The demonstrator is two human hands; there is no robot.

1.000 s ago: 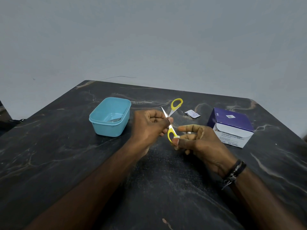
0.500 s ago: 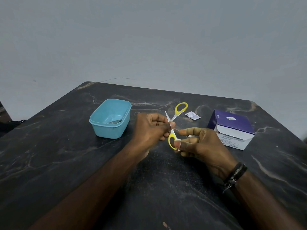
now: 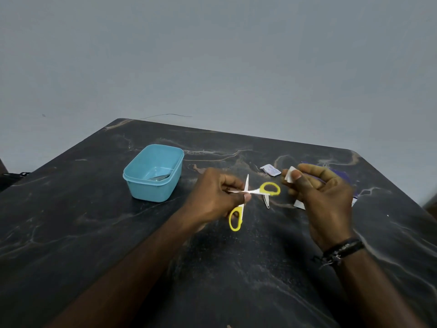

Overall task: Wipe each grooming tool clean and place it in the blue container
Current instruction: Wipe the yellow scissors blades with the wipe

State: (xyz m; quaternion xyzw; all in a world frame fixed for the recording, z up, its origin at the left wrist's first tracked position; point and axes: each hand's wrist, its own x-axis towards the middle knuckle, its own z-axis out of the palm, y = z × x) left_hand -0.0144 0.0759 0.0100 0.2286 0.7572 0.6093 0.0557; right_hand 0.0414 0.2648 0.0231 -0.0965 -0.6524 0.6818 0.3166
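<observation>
Right hand [image 3: 319, 197] (pinching wipe [image 3: 290, 176]) has left scissors [image 3: 246, 192], which left hand [image 3: 212, 197] grips.

A purple box [image 3: 354, 200] sits on the dark marble table [image 3: 71, 233].

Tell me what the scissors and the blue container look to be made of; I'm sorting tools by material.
The scissors: pale, thin blades, probably metal though glare hides the finish; yellow handle loops with a smooth, uniform look, likely plastic. The blue container: even colour, rounded moulded rim and a soft sheen, which suggests plastic.
</observation>
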